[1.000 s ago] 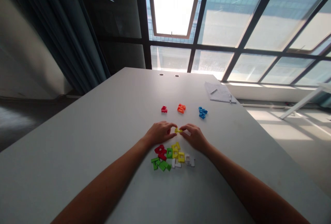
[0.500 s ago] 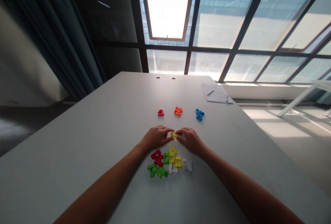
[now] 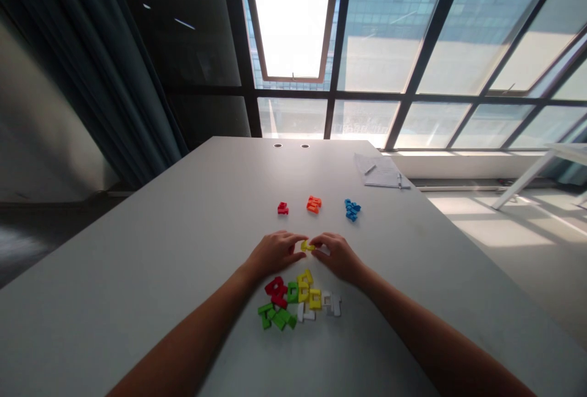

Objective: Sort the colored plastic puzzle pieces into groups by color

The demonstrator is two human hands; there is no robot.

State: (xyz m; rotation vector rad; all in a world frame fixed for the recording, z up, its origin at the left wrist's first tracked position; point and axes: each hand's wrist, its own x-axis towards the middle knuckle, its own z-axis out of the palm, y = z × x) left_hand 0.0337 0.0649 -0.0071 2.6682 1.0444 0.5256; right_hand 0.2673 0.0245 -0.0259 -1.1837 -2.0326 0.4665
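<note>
Between my hands, in the middle of the table, is a small yellow plastic block. My left hand has its index finger and thumb around the block's left side. From the right, my right hand pinches the same block. Nearer to me lies a loose group of blocks: red blocks, green blocks, yellow blocks and white blocks. Some have square openings. Whether the held block is one piece or two joined pieces is too small to tell.
Beyond my hands sit a red block cluster, an orange block cluster and a blue block cluster. Papers with pens lie at the white table's far right edge. Windows and a curtain stand behind.
The view has tilted up slightly, so the table things sit a little lower in the picture. Both hands still hold the yellow block, which has turned slightly between the fingers.
</note>
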